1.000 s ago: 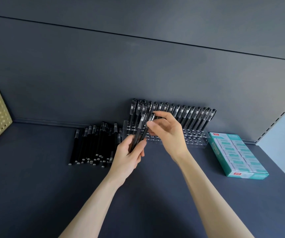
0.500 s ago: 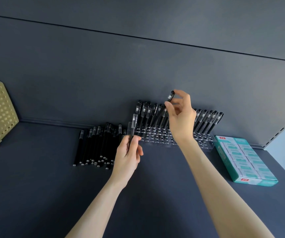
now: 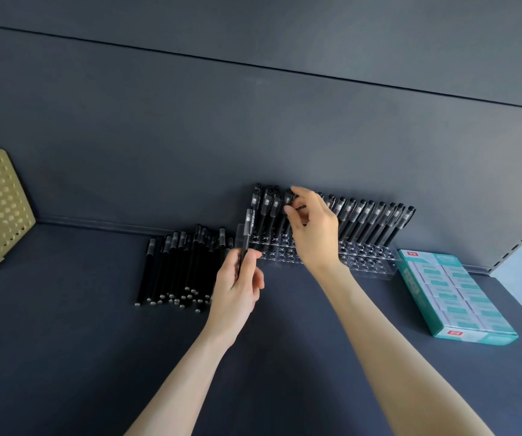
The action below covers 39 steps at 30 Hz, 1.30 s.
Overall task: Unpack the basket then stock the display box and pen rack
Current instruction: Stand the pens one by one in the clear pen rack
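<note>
Black capped pen (image 3: 247, 228), judged light, stiff and smooth-barrelled, best pinched mid-barrel: left hand (image 3: 237, 287) grips it upright just beside the rack (image 3: 369, 262), right hand (image 3: 313, 234) pinches a second pen (image 3: 287, 199) at its cap in the back row; pile (image 3: 174, 269) on shelf (image 3: 64, 341).

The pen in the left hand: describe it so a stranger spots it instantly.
Find the pen rack against the back wall. At its left end the left hand holds a black pen upright. Only it is outside rack and loose pile.
</note>
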### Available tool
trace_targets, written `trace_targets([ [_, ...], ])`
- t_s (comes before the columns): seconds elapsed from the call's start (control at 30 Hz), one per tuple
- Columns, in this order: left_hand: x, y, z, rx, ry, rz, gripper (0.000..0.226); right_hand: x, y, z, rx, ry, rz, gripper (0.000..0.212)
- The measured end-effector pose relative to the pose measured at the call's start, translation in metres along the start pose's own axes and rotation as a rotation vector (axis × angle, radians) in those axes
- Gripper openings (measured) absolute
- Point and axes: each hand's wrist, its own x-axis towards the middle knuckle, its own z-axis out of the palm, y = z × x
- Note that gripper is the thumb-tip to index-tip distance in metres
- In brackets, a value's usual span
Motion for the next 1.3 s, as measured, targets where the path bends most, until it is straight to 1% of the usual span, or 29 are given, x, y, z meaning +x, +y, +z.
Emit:
trace_targets([
  [0.07, 0.000, 0.000, 0.000, -0.004, 0.002, -0.009, 0.021, -0.004, 0.001, 0.001, -0.034, -0.005, -0.021, 0.029],
  [0.23, 0.001, 0.001, 0.001, -0.006, -0.019, -0.004, 0.023, -0.007, -0.004, -0.002, -0.088, 0.011, -0.004, 0.028],
  [0.3, 0.000, 0.001, 0.001, 0.033, -0.059, 0.030, 0.026, -0.011, -0.008, -0.007, -0.038, 0.053, 0.043, 0.025],
  [0.33, -0.001, 0.001, 0.001, 0.059, -0.083, 0.049, 0.025, -0.015, -0.011, -0.010, 0.033, 0.059, 0.081, 0.020],
  [0.37, -0.002, 0.001, 0.001, 0.085, -0.106, 0.065, 0.022, -0.018, -0.014, -0.013, 0.137, 0.029, 0.133, 0.014],
  [0.4, -0.002, 0.000, 0.002, 0.107, -0.129, 0.074, 0.018, -0.022, -0.018, -0.017, 0.250, -0.040, 0.199, 0.011],
  [0.47, -0.002, -0.001, 0.003, 0.140, -0.171, 0.083, 0.016, -0.028, -0.023, -0.020, 0.419, -0.203, 0.296, 0.018],
  [0.5, -0.002, -0.002, 0.004, 0.148, -0.187, 0.083, 0.017, -0.030, -0.024, -0.021, 0.444, -0.248, 0.304, 0.023],
  [0.53, -0.003, -0.003, 0.005, 0.149, -0.193, 0.081, 0.018, -0.032, -0.024, -0.022, 0.445, -0.256, 0.300, 0.026],
  [0.6, -0.003, -0.004, 0.005, 0.125, -0.174, 0.083, 0.014, -0.032, -0.025, -0.025, 0.438, -0.209, 0.307, 0.028],
  [0.67, -0.002, -0.005, 0.004, 0.136, -0.151, 0.110, 0.011, -0.031, -0.024, -0.029, 0.481, -0.178, 0.324, 0.030],
  [0.73, -0.002, -0.006, 0.004, 0.153, -0.143, 0.133, 0.013, -0.031, -0.023, -0.034, 0.529, -0.207, 0.311, 0.031],
  [0.8, -0.002, -0.006, 0.004, 0.159, -0.135, 0.119, 0.014, -0.031, -0.023, -0.038, 0.544, -0.240, 0.268, 0.033],
  [0.83, -0.003, -0.006, 0.004, 0.182, -0.126, 0.110, 0.013, -0.031, -0.023, -0.040, 0.530, -0.230, 0.247, 0.035],
  [0.9, 0.000, -0.006, 0.002, 0.304, -0.084, 0.121, 0.012, -0.025, -0.022, -0.043, 0.464, -0.135, 0.239, 0.036],
  [0.97, 0.010, -0.002, -0.002, 0.476, 0.013, 0.184, 0.020, -0.016, -0.019, -0.047, 0.369, -0.001, 0.238, 0.034],
  [1.03, 0.026, 0.007, -0.008, 0.656, 0.108, 0.231, 0.036, -0.004, -0.016, -0.050, 0.274, 0.091, 0.199, 0.031],
  [1.07, 0.034, 0.010, -0.010, 0.749, 0.133, 0.228, 0.045, 0.001, -0.015, -0.051, 0.235, 0.117, 0.173, 0.030],
  [1.13, 0.050, 0.015, -0.012, 0.898, 0.126, 0.189, 0.063, 0.009, -0.012, -0.048, 0.174, 0.143, 0.130, 0.029],
  [1.2, 0.060, 0.015, -0.013, 0.940, 0.089, 0.165, 0.072, 0.013, -0.011, -0.044, 0.145, 0.144, 0.108, 0.030],
  [1.3, 0.069, 0.010, -0.014, 0.947, 0.075, 0.174, 0.074, 0.016, -0.009, -0.038, 0.124, 0.134, 0.102, 0.030],
])
